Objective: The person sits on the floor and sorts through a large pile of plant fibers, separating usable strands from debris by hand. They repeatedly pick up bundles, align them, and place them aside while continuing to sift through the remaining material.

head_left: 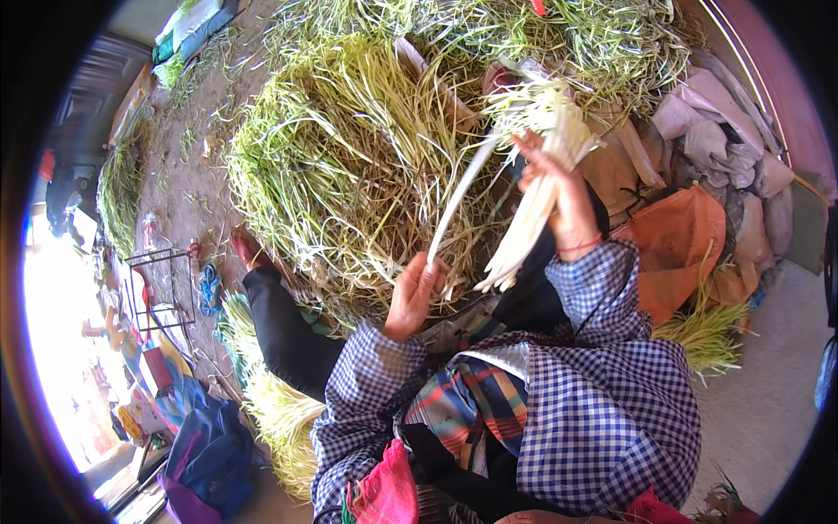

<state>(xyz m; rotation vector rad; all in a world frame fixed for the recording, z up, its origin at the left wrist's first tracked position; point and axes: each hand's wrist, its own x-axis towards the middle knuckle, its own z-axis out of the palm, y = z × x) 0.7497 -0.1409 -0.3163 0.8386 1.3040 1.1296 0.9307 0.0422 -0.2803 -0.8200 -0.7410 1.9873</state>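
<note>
Between the fingertips of my left hand [416,295] is the lower end of a single long white stalk [461,190], which slants up and to the right. My right hand [556,190] grips a bundle of pale stalks [524,229], probably blanched garlic or chive shoots. The bundle's white bases point down towards me, and its yellow-green leaves spread out past the hand. My right index finger sticks out from the grip. Beyond both hands lies a large heap of yellow-green shoots [340,164], with dry brown stems along its near side.
More loose greens [589,46] cover the ground at the far side. Sorted-looking pale bundles [281,406] lie by my left leg, another bunch [707,327] at right. An orange sack [681,236] and crumpled plastic sheeting [727,131] lie right. A black metal frame [160,288] stands left.
</note>
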